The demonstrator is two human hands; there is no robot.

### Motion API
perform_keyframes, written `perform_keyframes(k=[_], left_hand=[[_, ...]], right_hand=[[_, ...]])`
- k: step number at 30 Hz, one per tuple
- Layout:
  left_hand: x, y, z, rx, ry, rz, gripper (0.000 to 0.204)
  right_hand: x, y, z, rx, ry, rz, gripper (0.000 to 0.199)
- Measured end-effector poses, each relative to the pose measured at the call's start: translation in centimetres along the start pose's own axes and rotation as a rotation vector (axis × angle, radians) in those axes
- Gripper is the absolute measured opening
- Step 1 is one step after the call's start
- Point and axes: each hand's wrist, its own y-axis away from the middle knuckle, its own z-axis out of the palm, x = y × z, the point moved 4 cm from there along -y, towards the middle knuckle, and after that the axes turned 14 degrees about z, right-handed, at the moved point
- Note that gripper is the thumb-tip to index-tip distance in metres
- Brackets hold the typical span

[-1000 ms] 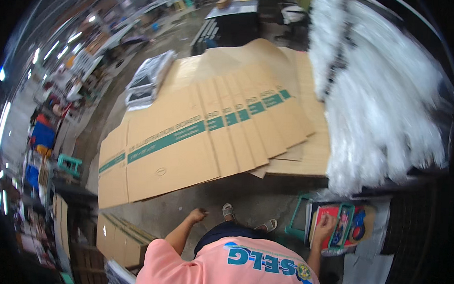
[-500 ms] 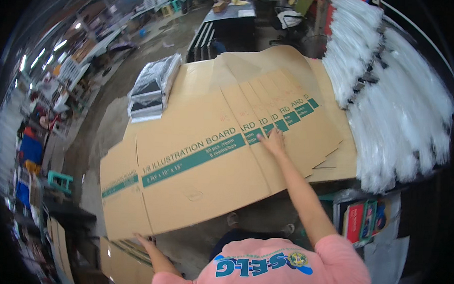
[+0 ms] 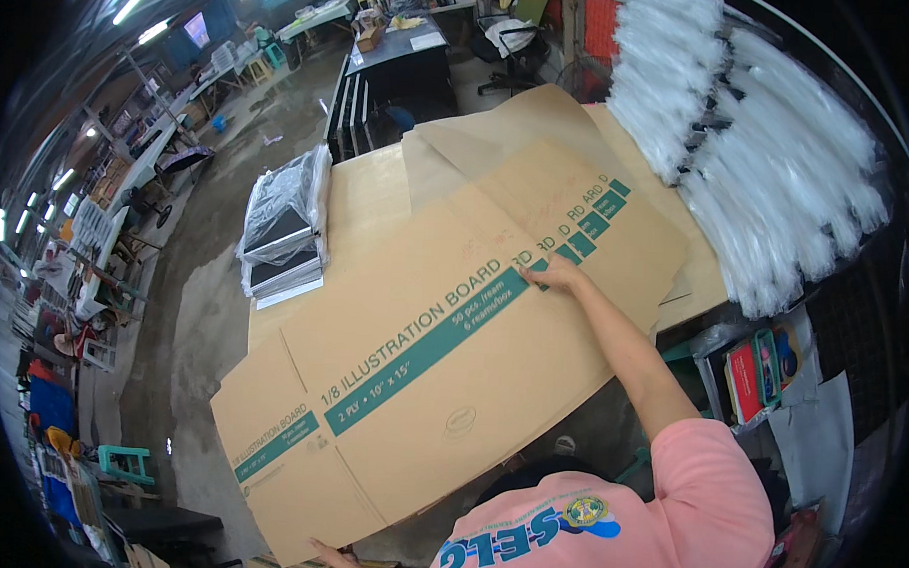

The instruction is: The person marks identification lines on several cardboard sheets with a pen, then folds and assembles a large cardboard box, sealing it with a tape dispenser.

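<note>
A large flat cardboard carton sheet (image 3: 421, 383) with a green printed band lies slanted across the front of the table, its near-left part jutting past the table's edge. My left hand (image 3: 335, 558) grips its near-left edge from below; most of those fingers are hidden underneath. Farther up, my right hand (image 3: 555, 275) is closed at the sheet's right part, thumb and fingers bent over the cardboard by the green band. Beneath and beyond it, more cardboard sheets (image 3: 637, 230) lie staggered, their printed ends showing in steps.
A plastic-wrapped stack (image 3: 286, 223) sits on the table's left (image 3: 363, 191). Bundles of clear plastic (image 3: 769, 175) hang over the right side. Below them is a bin (image 3: 751, 380) with a red item. A green stool (image 3: 128, 463) stands on the floor at left; a dark desk (image 3: 402, 67) is beyond.
The cardboard sheet has turned, its left end swinging nearer to me and a little right. My left hand moved down with it; my right hand stays by the green band. The view has shifted too.
</note>
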Motion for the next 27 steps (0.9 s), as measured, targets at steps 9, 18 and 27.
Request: perform_keyframes(k=[9, 18, 27], left_hand=[[-0.4, 2.9, 3.5, -0.013, 0.462, -0.039, 0.07], [2.5, 7.0, 1.7, -0.125, 0.744, 0.088, 0.06], [1.9, 11.6, 4.8, 0.03, 0.893, 0.124, 0.077]], right_hand=[[0.8, -0.2, 3.4, 0.121, -0.394, -0.259, 0.104], [0.7, 13.1, -3.4, -0.123, -0.943, -0.56, 0.056], [-0.5, 16.7, -12.8, -0.461, -0.751, -0.742, 0.081]])
